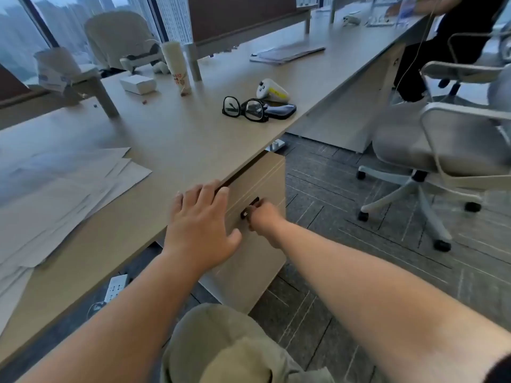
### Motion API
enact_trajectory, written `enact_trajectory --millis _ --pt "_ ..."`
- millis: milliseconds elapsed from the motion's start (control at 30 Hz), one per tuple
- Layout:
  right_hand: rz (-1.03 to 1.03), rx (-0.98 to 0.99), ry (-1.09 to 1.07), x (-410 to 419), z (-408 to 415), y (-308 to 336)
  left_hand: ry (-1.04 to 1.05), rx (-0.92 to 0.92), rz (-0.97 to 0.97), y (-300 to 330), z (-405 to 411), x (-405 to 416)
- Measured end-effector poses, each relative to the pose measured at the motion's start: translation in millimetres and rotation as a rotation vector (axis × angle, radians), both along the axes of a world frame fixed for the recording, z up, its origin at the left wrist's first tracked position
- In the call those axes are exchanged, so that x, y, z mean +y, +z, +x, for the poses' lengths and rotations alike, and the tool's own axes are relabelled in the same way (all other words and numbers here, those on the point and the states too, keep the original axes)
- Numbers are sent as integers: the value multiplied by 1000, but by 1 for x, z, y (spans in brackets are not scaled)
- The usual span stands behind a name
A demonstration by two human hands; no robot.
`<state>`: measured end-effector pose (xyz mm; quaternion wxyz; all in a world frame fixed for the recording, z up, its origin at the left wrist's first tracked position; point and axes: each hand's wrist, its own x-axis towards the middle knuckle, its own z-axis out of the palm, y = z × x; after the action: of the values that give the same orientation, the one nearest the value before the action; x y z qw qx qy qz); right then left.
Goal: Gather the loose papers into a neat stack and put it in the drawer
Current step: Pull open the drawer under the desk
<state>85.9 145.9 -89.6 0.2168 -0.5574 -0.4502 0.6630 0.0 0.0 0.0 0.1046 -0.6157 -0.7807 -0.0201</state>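
Note:
Loose brown and white papers [55,200] lie fanned out on the left part of the desk [177,145], some overhanging its front edge. Under the desk stands a beige drawer cabinet [257,178] with its drawers closed. My right hand [264,217] reaches down to the dark handle [250,208] of a drawer, its fingers curled round it. My left hand [200,228] is spread flat with straight fingers at the desk's front edge, just above the cabinet, holding nothing.
Black glasses [243,107], a dark case [280,110] and a white controller [272,89] lie near the desk's right edge. A white cup [177,66] and a small white box [137,83] stand further back. A grey office chair [442,150] stands to the right. A power strip [117,287] lies on the floor.

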Motion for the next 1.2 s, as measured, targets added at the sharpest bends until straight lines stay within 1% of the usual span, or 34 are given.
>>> enact_trajectory --millis 33,67,100,133,167,233,300,367,567,700,800,867,900,933,967,1033,1067,1100,1133,1167,1200 --pt "13 1 -1 -1 -3 3 -8 -2 4 -1 -2 0" --pt "183 -208 158 -7 -9 1 -7 -11 33 -1 -2 0" --pt "386 -260 255 -12 -9 -3 -5 -3 41 -3 -3 0" --pt "264 -133 139 -12 -11 -2 -2 13 42 -5 -4 -1" --pt "90 59 42 -4 -14 -3 -1 12 48 -6 -4 -1" --pt "168 -8 34 -1 -14 -5 0 14 51 -7 -3 0" --pt "153 -86 33 -2 -16 -7 -4 16 53 -7 -3 -1" --pt "114 -53 -73 -1 -19 -11 -4 13 48 -8 -4 -1" --pt "81 71 -219 -12 -20 -14 0 33 41 -11 -4 -1" --pt "113 125 -207 -12 -10 -22 -23 25 39 -10 -6 -3" --pt "157 191 -186 -16 14 -28 -15 41 34 -9 -3 -2" --pt "151 203 -182 -20 35 -32 -13 38 26 -9 -2 -3" --pt "152 166 -165 -21 47 -32 -13 35 19 -9 -2 -3" --pt "190 68 -112 -22 60 -29 -13 35 9 -9 -4 -3" --pt "281 -99 -24 -23 74 -25 -15 39 1 -9 -4 -4" --pt "592 -467 136 -25 104 -13 -17 42 -1 -8 -3 -5" --pt "793 -591 186 -26 115 -5 -11 37 2 -7 -1 -5" --pt "982 -671 253 -28 125 4 -3 30 4 -6 1 -5" --pt "1118 -715 373 -29 130 12 8 21 4 -4 2 -4" --pt "1199 -754 529 -31 136 20 11 14 2 -3 4 -5" --pt "1231 -789 681 -31 139 24 10 8 -3 -2 4 -5"
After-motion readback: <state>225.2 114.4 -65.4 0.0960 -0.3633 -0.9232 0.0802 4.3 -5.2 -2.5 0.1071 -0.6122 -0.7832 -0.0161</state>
